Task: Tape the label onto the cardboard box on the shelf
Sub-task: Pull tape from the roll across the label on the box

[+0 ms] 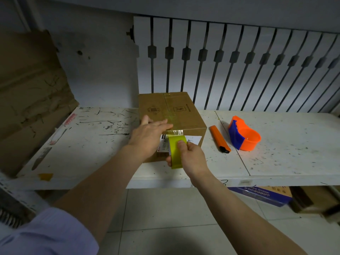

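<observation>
A brown cardboard box (182, 115) stands on the white shelf (103, 150). A white label (194, 139) lies on the box's front face, partly hidden by my hands. My left hand (147, 137) rests flat on the box's front top edge, its fingers spread over the taped seam. My right hand (187, 155) grips a yellow tape roll (175, 150) in front of the label. A strip of clear tape (175, 132) runs from the roll up over the box's edge.
An orange utility knife (219, 140) and an orange-and-blue tape dispenser (243, 134) lie on the shelf to the right of the box. Flattened cardboard (31, 89) leans at the left. A white slatted panel (239, 65) stands behind. Boxes (266, 195) sit under the shelf.
</observation>
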### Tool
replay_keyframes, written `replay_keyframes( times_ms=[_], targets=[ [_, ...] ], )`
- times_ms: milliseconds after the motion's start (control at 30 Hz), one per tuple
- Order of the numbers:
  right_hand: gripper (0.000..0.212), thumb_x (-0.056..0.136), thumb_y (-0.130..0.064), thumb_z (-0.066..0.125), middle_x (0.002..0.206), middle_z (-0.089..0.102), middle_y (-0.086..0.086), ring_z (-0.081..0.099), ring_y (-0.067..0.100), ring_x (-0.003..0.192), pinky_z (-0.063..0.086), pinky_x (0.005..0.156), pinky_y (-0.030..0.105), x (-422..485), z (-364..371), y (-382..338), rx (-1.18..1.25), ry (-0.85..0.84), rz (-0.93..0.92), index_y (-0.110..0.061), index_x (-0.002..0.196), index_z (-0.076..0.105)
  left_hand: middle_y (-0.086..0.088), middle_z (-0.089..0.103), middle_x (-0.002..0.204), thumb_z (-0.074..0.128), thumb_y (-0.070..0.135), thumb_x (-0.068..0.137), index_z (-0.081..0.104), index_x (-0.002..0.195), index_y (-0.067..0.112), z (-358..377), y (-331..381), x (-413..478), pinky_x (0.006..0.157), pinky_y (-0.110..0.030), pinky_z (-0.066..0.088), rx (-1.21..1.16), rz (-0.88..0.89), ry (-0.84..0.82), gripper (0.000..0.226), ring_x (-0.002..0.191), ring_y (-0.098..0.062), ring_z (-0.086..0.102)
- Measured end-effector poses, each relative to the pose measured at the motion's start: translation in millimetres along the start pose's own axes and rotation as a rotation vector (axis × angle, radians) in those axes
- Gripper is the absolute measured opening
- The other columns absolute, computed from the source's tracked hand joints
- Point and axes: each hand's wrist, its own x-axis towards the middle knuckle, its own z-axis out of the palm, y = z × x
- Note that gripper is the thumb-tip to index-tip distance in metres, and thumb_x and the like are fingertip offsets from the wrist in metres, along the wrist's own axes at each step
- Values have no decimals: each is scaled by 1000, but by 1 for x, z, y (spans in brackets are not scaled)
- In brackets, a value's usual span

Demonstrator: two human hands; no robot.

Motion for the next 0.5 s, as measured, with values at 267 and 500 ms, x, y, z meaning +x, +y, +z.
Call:
replay_keyframes(
  times_ms=[267, 500],
  targets=[
    [26, 98, -25, 35, 61, 65, 13, 60, 23, 49, 56, 60, 36, -6, 5, 23, 73, -7, 128, -14, 88, 56, 17, 39, 147, 41, -14, 82, 39, 135, 41, 1, -2, 1, 72, -29, 43, -10, -2, 17, 76, 114, -17, 37],
    [11, 93, -24, 49, 86, 68, 17, 62, 19, 47, 54, 48, 19, -8, 1, 23, 178, -22, 171, -17, 92, 58, 18, 40, 146, 44, -9, 84, 40, 133, 44, 6, -3, 3, 76, -33, 47, -24, -21, 38, 72, 115, -18, 37]
  ],
)
